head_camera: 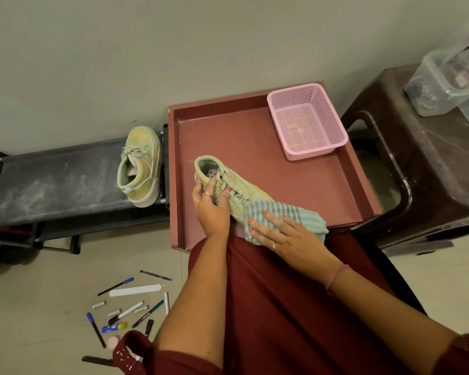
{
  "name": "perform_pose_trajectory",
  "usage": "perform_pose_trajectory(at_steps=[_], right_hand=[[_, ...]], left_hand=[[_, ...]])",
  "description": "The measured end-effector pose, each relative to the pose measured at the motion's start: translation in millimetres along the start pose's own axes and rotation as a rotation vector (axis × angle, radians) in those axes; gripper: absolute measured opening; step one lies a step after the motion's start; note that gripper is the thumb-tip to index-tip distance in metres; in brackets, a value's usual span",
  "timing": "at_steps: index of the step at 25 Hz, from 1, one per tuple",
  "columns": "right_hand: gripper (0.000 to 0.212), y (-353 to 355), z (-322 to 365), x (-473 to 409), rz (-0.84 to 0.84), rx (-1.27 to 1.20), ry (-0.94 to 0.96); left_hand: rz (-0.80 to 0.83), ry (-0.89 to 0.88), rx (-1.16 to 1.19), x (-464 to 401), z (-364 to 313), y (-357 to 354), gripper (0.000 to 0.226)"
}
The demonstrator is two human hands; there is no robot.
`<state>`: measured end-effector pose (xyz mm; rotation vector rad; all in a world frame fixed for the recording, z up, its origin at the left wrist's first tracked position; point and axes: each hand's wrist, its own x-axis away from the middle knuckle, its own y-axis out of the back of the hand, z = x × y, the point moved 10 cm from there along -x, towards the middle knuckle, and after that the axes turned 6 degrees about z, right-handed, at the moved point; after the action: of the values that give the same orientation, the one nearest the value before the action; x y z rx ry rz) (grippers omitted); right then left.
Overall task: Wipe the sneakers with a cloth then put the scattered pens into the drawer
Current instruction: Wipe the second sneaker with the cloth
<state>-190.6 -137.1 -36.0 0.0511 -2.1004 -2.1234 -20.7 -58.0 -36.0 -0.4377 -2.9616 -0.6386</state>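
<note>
Sneaker (236, 185) lies on its side in the red drawer (255, 131), left hand (210, 204) gripping its collar, right hand (284, 234) spread flat on the striped cloth (290, 212) over the toe. Hard strokes could slide the shoe from that grip. Pens (127, 307) scattered on the floor at 7 o'clock risk being stepped on.

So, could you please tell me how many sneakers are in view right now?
2. One sneaker stands on the dark rack by the wall. The other sneaker lies in the maroon drawer, held by the left hand, while the right hand presses a cloth on its toe.
</note>
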Motion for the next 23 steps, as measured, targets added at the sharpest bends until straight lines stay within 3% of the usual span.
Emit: perform_pose_trajectory(at_steps=[3,6,9,13,19,23], right_hand=[[0.067,0,-27,14,0.032,-0.196,-0.123],[0.093,-8,-41,4,0.105,-0.627,-0.258],[0.083,-20,-66,-27,0.218,-0.847,-0.355],[0.075,-26,-88,-67,0.373,-0.892,-0.347],[0.084,-7,-46,3,0.243,-0.858,-0.39],[0.091,0,-31,19,0.277,-0.739,-0.404]], left_hand=[[-0.012,0.003,0.002,0,0,0,0.046],[-0.013,0.002,0.002,0,1,-1,0.046],[-0.005,0.007,-0.006,1,-1,-3,0.046],[0.009,0.02,-0.034,2,-4,-1,0.045],[-0.013,0.032,-0.014,3,-5,1,0.045],[-0.006,0.022,-0.016,2,-4,-1,0.045]])
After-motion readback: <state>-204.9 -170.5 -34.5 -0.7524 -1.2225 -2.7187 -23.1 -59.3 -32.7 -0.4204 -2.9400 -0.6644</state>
